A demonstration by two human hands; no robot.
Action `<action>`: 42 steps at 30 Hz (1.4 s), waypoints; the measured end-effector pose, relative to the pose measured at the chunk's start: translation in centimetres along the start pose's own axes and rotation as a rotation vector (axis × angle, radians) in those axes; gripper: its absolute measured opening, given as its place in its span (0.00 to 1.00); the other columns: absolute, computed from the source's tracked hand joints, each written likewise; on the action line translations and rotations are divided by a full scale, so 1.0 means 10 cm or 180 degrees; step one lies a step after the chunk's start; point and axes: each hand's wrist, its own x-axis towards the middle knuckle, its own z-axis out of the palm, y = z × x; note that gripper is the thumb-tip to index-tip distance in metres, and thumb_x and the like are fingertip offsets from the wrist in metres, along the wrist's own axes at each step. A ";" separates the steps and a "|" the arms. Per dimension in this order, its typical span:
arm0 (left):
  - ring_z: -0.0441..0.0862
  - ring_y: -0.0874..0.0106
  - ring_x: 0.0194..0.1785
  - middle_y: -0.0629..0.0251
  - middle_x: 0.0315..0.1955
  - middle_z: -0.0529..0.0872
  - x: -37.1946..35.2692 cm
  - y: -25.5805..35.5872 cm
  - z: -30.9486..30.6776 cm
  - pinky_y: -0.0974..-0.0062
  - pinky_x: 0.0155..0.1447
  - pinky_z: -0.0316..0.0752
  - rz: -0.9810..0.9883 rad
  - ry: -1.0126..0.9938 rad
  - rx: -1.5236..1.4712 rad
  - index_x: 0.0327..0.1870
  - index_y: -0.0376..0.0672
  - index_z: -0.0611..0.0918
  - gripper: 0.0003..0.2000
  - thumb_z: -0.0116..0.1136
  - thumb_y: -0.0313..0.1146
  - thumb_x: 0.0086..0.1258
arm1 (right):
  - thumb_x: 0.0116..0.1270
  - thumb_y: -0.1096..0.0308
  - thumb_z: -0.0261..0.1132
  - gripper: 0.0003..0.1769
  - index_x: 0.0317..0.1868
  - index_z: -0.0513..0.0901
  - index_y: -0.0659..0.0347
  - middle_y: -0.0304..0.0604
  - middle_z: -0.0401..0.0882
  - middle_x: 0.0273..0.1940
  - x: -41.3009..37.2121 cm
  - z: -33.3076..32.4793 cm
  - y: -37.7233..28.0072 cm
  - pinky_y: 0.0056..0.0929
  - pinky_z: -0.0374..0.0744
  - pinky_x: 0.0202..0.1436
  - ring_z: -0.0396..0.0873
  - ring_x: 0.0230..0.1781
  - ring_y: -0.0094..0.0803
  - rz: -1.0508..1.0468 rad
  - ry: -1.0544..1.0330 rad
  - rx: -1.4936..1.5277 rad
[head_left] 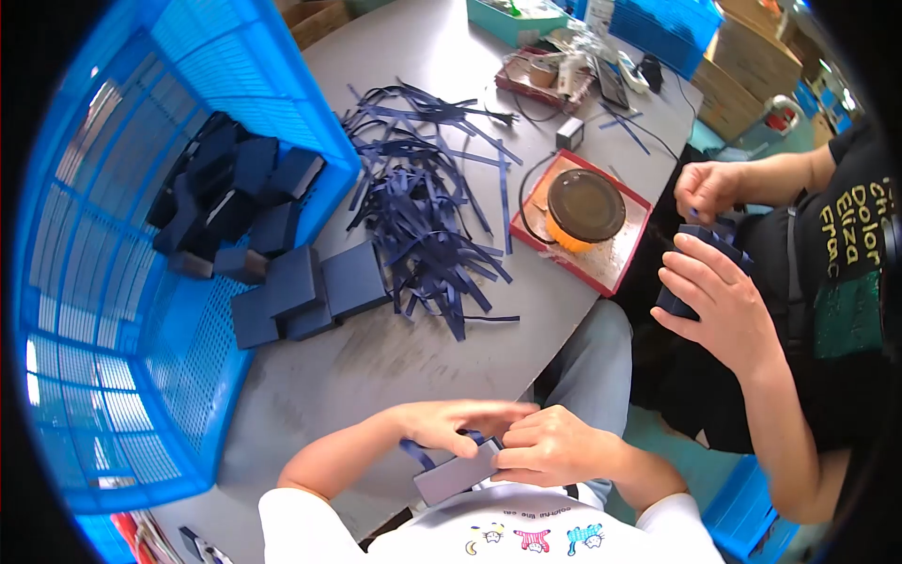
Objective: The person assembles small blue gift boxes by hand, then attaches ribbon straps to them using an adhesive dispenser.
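Note:
A small dark blue box (458,473) is between my hands, close to my white shirt. My left hand (460,425) is over the box's upper side, its fingers stretched toward the right and its thumb bent down. My right hand (550,446) is closed at the box's right end, fingers curled. A dark blue ribbon (418,453) loops out at the box's left side. Ahead of my hands, a heap of cut blue ribbons (423,226) lies on the grey table (376,376), beside several stacked blue boxes (299,280).
A blue basket (202,56) holding several boxes is at the left. A red tray (620,273) carries an orange pot with a dark round top. At the right, a co-worker's hands (719,291) hold another blue box. Clutter lies at the table's far end.

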 end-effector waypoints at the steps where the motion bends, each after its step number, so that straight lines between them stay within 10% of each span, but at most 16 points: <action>1: 0.67 0.70 0.61 0.59 0.59 0.70 -0.01 -0.27 -0.06 0.72 0.65 0.59 -0.0410 -0.0132 -0.0012 0.67 0.38 0.61 0.46 0.66 0.56 0.49 | 0.51 0.65 0.70 0.10 0.26 0.77 0.58 0.37 0.68 0.18 -0.01 0.02 -0.02 0.29 0.70 0.18 0.72 0.18 0.32 -0.0014 0.0101 0.0044; 7: 0.73 0.75 0.53 0.60 0.48 0.80 -0.05 -0.71 0.03 0.77 0.59 0.66 -0.0704 -0.0008 -0.0126 0.51 0.34 0.76 0.26 0.54 0.29 0.46 | 0.51 0.74 0.69 0.07 0.33 0.83 0.62 0.40 0.79 0.25 -0.12 -0.07 0.14 0.22 0.74 0.26 0.75 0.21 0.25 0.0713 0.0608 0.1557; 9: 0.73 0.80 0.47 0.67 0.42 0.80 -0.06 -0.80 0.04 0.81 0.54 0.67 -0.0439 0.0451 -0.0434 0.51 0.36 0.75 0.22 0.51 0.27 0.51 | 0.52 0.71 0.69 0.06 0.31 0.82 0.60 0.40 0.78 0.26 -0.05 0.02 0.52 0.27 0.74 0.27 0.76 0.22 0.31 0.1427 0.1766 -0.0054; 14: 0.69 0.83 0.42 0.73 0.36 0.74 0.17 -0.58 0.10 0.83 0.48 0.66 0.0062 0.0778 -0.0027 0.43 0.39 0.73 0.15 0.54 0.26 0.52 | 0.49 0.65 0.70 0.10 0.32 0.81 0.57 0.38 0.74 0.27 0.21 0.19 1.02 0.33 0.74 0.37 0.75 0.33 0.37 0.1694 0.1966 -0.1954; 19: 0.70 0.82 0.41 0.73 0.35 0.75 0.24 -0.62 -0.04 0.82 0.47 0.65 0.0078 0.0234 0.0010 0.42 0.39 0.74 0.19 0.63 0.36 0.51 | 0.51 0.70 0.69 0.06 0.27 0.80 0.61 0.38 0.76 0.27 0.08 0.28 1.12 0.27 0.71 0.31 0.75 0.29 0.31 0.1099 0.2034 -0.1578; 22: 0.72 0.81 0.40 0.72 0.34 0.77 0.23 -0.64 -0.07 0.80 0.48 0.66 0.0009 0.0152 -0.0058 0.41 0.39 0.74 0.25 0.69 0.46 0.48 | 0.59 0.77 0.62 0.03 0.34 0.78 0.64 0.37 0.78 0.25 -0.07 0.38 1.03 0.15 0.68 0.25 0.72 0.22 0.16 0.1998 0.2408 0.1232; 30: 0.72 0.77 0.45 0.69 0.38 0.76 0.21 -0.69 -0.08 0.78 0.55 0.64 -0.0012 0.0369 0.0292 0.47 0.38 0.74 0.23 0.63 0.35 0.49 | 0.56 0.85 0.55 0.11 0.40 0.79 0.73 0.50 0.80 0.33 -0.21 0.21 0.30 0.21 0.75 0.33 0.78 0.29 0.30 0.1358 0.1858 0.3197; 37: 0.70 0.79 0.46 0.72 0.40 0.76 0.22 -0.66 -0.11 0.80 0.54 0.65 0.0099 0.0032 0.0175 0.49 0.39 0.73 0.18 0.58 0.30 0.55 | 0.60 0.81 0.59 0.08 0.40 0.80 0.71 0.47 0.79 0.31 -0.24 0.01 0.20 0.18 0.70 0.29 0.75 0.27 0.26 0.1842 0.2375 0.2691; 42: 0.70 0.79 0.49 0.69 0.45 0.75 0.20 -0.69 -0.05 0.77 0.57 0.65 0.0360 0.0591 -0.0754 0.55 0.40 0.71 0.22 0.60 0.36 0.62 | 0.68 0.69 0.55 0.08 0.35 0.77 0.65 0.41 0.76 0.33 -0.15 -0.08 0.32 0.25 0.69 0.46 0.73 0.37 0.28 0.1553 0.2974 0.2944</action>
